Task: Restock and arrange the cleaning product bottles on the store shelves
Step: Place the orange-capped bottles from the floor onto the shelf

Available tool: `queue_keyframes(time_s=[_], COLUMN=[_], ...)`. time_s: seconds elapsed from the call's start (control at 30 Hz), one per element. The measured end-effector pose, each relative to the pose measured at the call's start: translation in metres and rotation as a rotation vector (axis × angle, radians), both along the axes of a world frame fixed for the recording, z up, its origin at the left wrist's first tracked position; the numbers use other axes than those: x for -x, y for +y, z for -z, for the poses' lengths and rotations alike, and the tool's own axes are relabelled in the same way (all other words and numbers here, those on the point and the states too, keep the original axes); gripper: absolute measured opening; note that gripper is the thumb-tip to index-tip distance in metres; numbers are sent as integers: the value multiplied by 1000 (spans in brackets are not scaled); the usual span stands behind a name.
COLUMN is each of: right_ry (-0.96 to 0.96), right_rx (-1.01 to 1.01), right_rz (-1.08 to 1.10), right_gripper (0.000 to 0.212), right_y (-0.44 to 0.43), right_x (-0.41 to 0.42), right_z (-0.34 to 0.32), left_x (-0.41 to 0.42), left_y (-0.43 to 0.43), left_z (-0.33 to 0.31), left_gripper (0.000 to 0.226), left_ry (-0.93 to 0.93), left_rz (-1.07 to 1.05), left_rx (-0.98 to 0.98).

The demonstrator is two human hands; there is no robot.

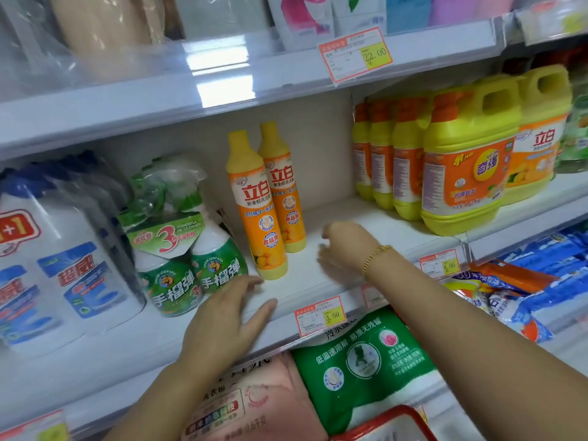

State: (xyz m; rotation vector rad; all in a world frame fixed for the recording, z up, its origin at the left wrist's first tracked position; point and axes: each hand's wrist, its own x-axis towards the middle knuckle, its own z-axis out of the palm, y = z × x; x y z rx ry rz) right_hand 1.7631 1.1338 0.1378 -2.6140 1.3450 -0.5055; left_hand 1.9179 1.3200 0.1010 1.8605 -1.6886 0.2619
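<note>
Two slim orange-and-yellow dish soap bottles stand upright on the white middle shelf (321, 275), the front bottle (257, 211) just ahead of the rear bottle (284, 192). My left hand (227, 319) rests flat on the shelf's front edge, fingers spread, just below the front bottle and holding nothing. My right hand (345, 246), with a gold bracelet on the wrist, hovers over the bare shelf to the right of the bottles, fingers loosely curled down and empty.
A wrapped pair of green spray cleaners (187, 249) stands left of the slim bottles, beside large white jugs (60, 256). Yellow detergent jugs (467, 167) fill the shelf's right side. Detergent bags (362, 361) lie on the shelf below. Price tags (319, 315) hang on the rail.
</note>
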Motion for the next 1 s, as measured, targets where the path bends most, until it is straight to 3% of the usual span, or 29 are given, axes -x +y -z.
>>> queue_keyframes(time_s=[0.13,0.27,0.37,0.47,0.67,0.83,1.0], right_ry=[-6,-203,-295,-489,-662,-852,-1063], right_rx=[140,347,276,75,34,-72,87], right_rz=[35,-52,-71,-63,-220,-407,-414], right_gripper=[38,52,55,33,49,71,55], right_y=[18,33,38,51,104,142,157], right_x=[48,57,55,61,89,101,120], right_z=[21,48,56,57,51,34,25], left_x=[26,34,31,32,76,111,147], left_y=[-23,-72,-96,-96,-19,30,36], left_z=[-32,-67,-71,-67,-57,-78,-93], left_gripper=[60,62,52,45,34,40,49], left_ry=[303,608,719,758,784,1041,1291], left_rz=[2,-122,-253,-299,-93,155,303], left_rx=[263,377,310,309,485,522,417])
